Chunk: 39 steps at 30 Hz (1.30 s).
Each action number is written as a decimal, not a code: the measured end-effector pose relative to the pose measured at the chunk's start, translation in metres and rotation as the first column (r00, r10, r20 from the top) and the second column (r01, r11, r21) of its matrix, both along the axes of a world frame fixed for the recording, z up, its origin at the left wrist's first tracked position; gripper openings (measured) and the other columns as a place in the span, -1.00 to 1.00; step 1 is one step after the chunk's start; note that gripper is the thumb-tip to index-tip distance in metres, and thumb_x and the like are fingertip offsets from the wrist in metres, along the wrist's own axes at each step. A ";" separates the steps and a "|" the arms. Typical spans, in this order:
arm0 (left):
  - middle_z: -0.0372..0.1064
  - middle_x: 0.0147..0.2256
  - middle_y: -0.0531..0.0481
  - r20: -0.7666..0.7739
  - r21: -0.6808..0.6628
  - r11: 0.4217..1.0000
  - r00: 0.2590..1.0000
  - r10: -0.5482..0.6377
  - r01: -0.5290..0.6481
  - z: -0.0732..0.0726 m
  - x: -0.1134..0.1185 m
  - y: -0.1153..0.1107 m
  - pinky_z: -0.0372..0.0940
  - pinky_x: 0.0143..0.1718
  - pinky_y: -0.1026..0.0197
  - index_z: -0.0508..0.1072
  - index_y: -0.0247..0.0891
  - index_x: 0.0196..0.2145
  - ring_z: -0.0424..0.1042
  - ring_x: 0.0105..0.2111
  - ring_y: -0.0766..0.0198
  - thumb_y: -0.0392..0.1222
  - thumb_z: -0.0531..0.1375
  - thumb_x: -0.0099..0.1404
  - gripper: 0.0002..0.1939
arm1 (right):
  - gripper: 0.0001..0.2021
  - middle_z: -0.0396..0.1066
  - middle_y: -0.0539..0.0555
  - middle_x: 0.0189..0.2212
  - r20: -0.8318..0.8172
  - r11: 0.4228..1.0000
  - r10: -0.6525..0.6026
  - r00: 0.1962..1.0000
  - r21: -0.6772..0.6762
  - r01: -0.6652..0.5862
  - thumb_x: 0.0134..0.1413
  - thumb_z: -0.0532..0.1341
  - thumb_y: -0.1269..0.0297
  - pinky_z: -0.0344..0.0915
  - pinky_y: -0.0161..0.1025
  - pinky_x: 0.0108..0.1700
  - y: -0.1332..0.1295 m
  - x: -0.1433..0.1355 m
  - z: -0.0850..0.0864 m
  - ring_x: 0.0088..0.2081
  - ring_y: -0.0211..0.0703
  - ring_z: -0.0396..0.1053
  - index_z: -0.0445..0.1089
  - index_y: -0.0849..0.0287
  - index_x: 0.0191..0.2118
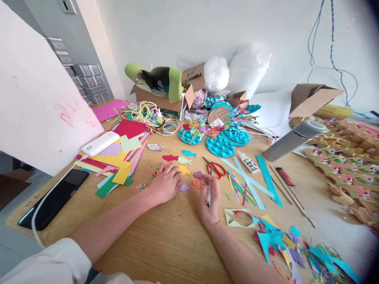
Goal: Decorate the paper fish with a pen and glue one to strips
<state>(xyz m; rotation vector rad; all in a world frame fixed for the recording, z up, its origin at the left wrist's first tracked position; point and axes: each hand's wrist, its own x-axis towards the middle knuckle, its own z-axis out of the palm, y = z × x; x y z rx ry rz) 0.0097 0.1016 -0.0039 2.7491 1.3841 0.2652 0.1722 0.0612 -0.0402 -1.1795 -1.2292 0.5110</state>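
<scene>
My left hand (166,184) lies palm down on the wooden table, fingers spread, beside small colourful paper bits and a yellow paper fish (184,170). In my right hand (211,195) is a slim pen (209,193), held between the fingers. An orange fish (196,184) and purple fish (185,188) lie between the hands. Farther back are a red fish (169,158), a pale green fish (184,160) and a blue fish (188,153). Red-handled scissors (216,169) rest just beyond my right hand, their blades partly open.
Coloured paper sheets (130,128), a white power bank (100,143) and a black phone (56,199) are at left. Glue (248,162), blue strips (269,179), a grey bottle (293,140) and paper scraps (275,236) are at right. Blue scalloped discs (220,146) stand behind.
</scene>
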 end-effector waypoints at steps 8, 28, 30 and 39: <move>0.28 0.14 -0.19 0.109 0.006 1.000 0.994 0.011 -0.012 0.003 0.000 -0.007 0.08 0.19 -0.17 0.39 -0.25 0.10 0.10 0.21 -0.03 -0.09 0.00 0.42 -0.62 | -0.82 0.42 0.18 -0.16 0.105 0.999 0.043 0.994 -0.008 -0.043 0.30 -0.01 0.27 0.34 0.04 -0.05 -0.001 0.000 0.005 -0.08 -0.01 0.39 0.28 0.11 -0.09; 0.38 -0.03 -0.16 0.086 -0.154 0.957 0.962 0.259 -0.244 0.005 -0.029 0.103 0.30 0.02 -0.02 0.42 -0.29 -0.02 0.37 -0.02 0.09 -0.12 0.20 0.32 -0.69 | -0.82 0.38 0.23 -0.09 0.607 0.998 0.048 0.793 0.005 -0.064 0.24 0.07 0.38 0.18 0.25 0.07 -0.001 -0.003 0.004 0.10 0.13 0.19 0.31 0.13 -0.07; 0.32 0.02 -0.14 0.059 -0.215 0.945 0.963 0.264 -0.246 0.004 -0.026 0.115 0.37 -0.07 -0.03 0.36 -0.27 0.04 0.40 -0.07 0.13 -0.08 0.16 0.36 -0.66 | -0.83 0.38 0.23 -0.09 0.598 0.998 0.052 0.800 0.005 -0.068 0.24 0.08 0.39 0.21 0.23 0.05 -0.002 -0.003 0.005 0.08 0.12 0.20 0.32 0.13 -0.08; 0.32 0.02 -0.14 -0.008 -0.411 0.868 0.953 0.302 -0.278 0.004 -0.025 0.133 0.37 -0.08 -0.02 0.35 -0.26 0.04 0.40 -0.08 0.13 -0.08 0.15 0.37 -0.66 | -0.81 0.32 0.22 -0.07 0.592 0.997 0.034 0.805 0.032 -0.065 0.25 0.07 0.40 0.23 0.20 0.01 -0.003 -0.002 0.003 0.05 0.11 0.21 0.30 0.11 -0.05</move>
